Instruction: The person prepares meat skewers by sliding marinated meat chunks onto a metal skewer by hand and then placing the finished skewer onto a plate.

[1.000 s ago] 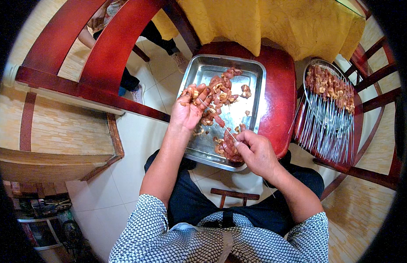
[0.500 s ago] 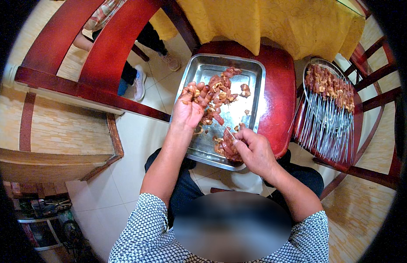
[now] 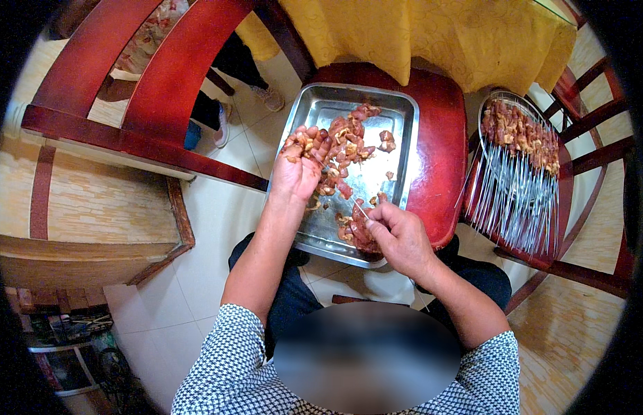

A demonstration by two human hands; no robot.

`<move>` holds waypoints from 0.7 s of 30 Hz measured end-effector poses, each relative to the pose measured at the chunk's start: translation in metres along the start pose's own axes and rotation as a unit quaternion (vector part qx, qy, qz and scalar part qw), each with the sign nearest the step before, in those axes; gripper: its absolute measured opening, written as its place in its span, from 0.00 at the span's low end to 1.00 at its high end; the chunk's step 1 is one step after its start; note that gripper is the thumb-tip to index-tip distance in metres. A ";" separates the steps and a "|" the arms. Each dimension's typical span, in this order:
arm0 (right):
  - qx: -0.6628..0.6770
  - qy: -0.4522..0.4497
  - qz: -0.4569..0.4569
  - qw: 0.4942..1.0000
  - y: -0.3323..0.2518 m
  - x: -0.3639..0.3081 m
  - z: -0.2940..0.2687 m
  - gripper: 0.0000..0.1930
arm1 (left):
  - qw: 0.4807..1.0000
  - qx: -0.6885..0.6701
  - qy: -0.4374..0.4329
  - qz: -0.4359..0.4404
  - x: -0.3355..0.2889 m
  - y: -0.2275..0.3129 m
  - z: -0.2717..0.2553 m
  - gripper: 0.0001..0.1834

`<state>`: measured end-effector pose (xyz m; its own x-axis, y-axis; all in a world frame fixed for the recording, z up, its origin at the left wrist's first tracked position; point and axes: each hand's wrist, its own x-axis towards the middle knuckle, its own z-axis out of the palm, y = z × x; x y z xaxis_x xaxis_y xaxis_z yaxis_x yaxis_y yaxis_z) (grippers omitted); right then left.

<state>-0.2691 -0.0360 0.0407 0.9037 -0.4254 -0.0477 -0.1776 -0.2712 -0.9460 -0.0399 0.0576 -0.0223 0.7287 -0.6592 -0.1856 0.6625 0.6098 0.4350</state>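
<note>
My right hand (image 3: 403, 238) pinches the end of a thin metal skewer (image 3: 359, 207) that slants up and left toward my other hand. Over the tray's left side, my left hand (image 3: 300, 162) is turned palm up, its fingers curled around small chunks of raw meat (image 3: 309, 143). One reddish meat piece (image 3: 344, 190) appears along the skewer's line; whether it is threaded on, I cannot tell. Beneath both hands is a rectangular metal tray (image 3: 402, 114). A pile of marinated raw meat (image 3: 350, 135) lies in its middle, and another clump (image 3: 359, 232) sits by my right hand.
The tray rests on a red chair seat (image 3: 439, 152). To the right, a second chair carries a round metal plate with many loaded meat skewers (image 3: 520, 138), handles pointing toward me. A yellow tablecloth (image 3: 439, 34) hangs behind. Beyond a red chair back (image 3: 155, 90), a person's legs show.
My left fingers have curled in a little more, and a thin stretch of skewer now shows by them. My right hand stays nearly still. The person behind the chair has shifted.
</note>
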 end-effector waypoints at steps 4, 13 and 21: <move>0.001 0.007 -0.001 1.000 0.004 0.002 0.001 0.07 | 1.000 0.008 0.023 0.006 -0.002 -0.001 0.007 0.05; 0.034 0.000 -0.001 0.999 0.007 0.000 0.006 0.07 | 0.999 0.020 0.015 0.019 0.002 -0.002 0.003 0.05; 0.014 0.012 -0.004 1.000 0.004 0.000 0.006 0.07 | 1.000 0.013 0.002 0.023 0.000 -0.004 0.004 0.07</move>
<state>-0.2669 -0.0317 0.0350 0.8954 -0.4442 -0.0321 -0.1587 -0.2510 -0.9549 -0.0432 0.0530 -0.0207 0.7586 -0.6294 -0.1683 0.6241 0.6279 0.4649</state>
